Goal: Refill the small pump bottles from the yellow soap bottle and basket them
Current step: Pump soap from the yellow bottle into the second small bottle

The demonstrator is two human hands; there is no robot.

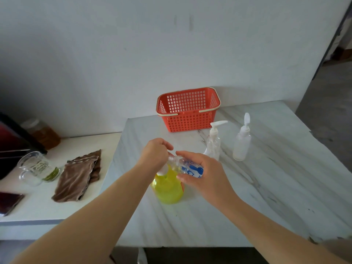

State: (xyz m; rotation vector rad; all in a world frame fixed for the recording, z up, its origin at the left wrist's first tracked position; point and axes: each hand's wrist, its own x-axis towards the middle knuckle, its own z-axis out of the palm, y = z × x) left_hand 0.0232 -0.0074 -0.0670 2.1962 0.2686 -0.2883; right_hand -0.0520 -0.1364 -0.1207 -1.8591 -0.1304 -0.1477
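The yellow soap bottle (pixel 168 187) stands on the near part of the worktop (pixel 266 197), a pale slab with grey marble-like veins. It is rounded, see-through plastic with a white pump. The left hand (pixel 156 154) is curled down over the pump head and hides most of it. The right hand (pixel 204 173) grips a small clear bottle (pixel 190 167) with blue print, tipped on its side with its mouth at the pump; whether soap is flowing is hard to make out.

Further back stand a clear pump bottle (pixel 214 144) and, just beside it, a frosted white pump bottle (pixel 242 146). Behind them, against the wall, sits a red lattice-plastic basket (pixel 187 121) with cream handles.

On a lower white surface to the left lie a crumpled brown cloth (pixel 78 177) and a glass jug (pixel 35 167).
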